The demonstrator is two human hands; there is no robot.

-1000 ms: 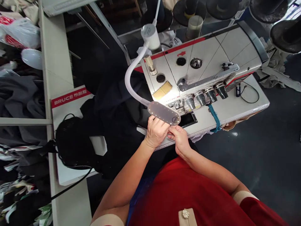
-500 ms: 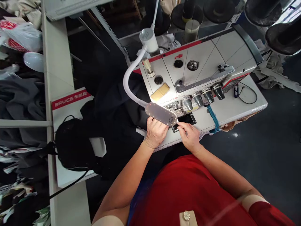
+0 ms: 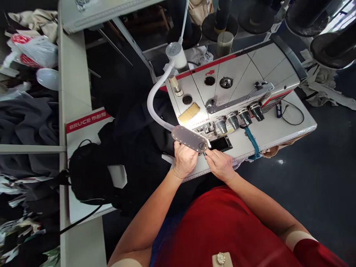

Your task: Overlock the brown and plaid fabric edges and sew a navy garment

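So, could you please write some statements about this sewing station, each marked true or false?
1. The lamp head hides part of the left hand. True.
2. The lamp head is unlit. False: it is lit.
3. Four dark knobs line the front of the sewing machine. True.
4. The right hand grips the knobs. False: the right hand is near the lamp head.
5. In view, the teal strip is left of the lamp head. False: the teal strip is right of it.

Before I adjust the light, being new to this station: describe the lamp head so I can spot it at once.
Find the white sewing machine with red trim. A curved white neck at its left end leads down to the lamp head, which partly hides the left hand. It is the flat grey oval with bright dots, unlike the black knobs to its right.
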